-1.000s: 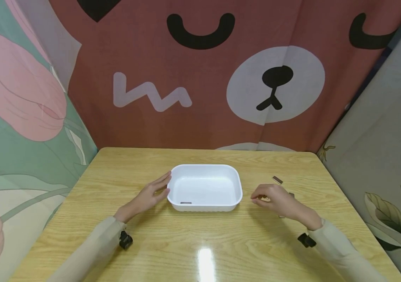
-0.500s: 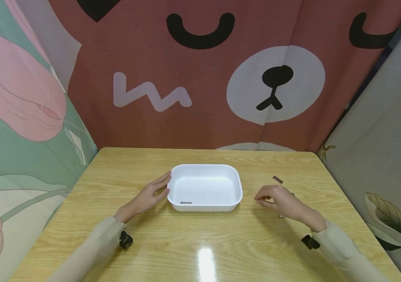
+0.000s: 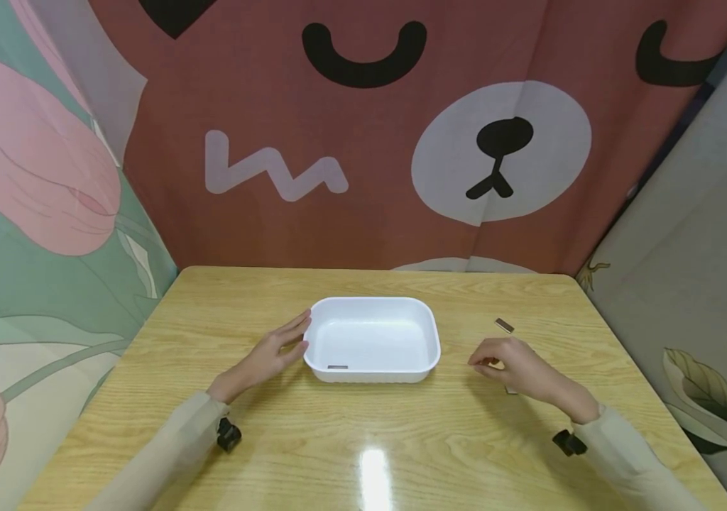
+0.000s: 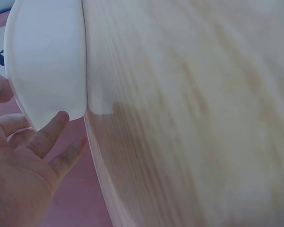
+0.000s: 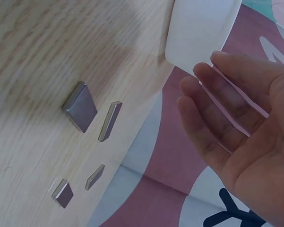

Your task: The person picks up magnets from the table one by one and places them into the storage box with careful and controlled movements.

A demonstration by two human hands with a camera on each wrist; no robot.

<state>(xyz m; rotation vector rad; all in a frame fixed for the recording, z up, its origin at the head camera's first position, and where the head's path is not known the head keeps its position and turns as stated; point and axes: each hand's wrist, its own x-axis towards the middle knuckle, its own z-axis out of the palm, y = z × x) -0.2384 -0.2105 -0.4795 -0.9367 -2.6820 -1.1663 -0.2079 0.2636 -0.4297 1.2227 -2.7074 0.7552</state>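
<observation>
A white rectangular plastic tray (image 3: 373, 376) sits on the table, a thin dark metal bar (image 3: 338, 367) lying inside at its near left. My left hand (image 3: 268, 358) touches the tray's left end with extended fingers; in the left wrist view the fingertips (image 4: 61, 116) lie against the outer wall. To the right of the tray, my right hand (image 3: 510, 365) hovers with loosely bent fingers and nothing visible between them. Below it, in the right wrist view, lie a larger flat silvery block (image 5: 81, 108), a narrow silvery bar (image 5: 110, 121) and two smaller silvery pieces (image 5: 63, 193).
The wooden table (image 3: 312, 440) reaches to a curtain (image 3: 363, 234) with a bear print at the back. Patterned cloths hang on both sides. One metal piece (image 3: 504, 325) lies beyond my right hand, another (image 3: 512, 389) just under it. Each wrist carries a small black camera.
My right hand has drifted slightly to the right, away from the tray, its fingers still loosely bent. My left hand and the tray have stayed where they were.
</observation>
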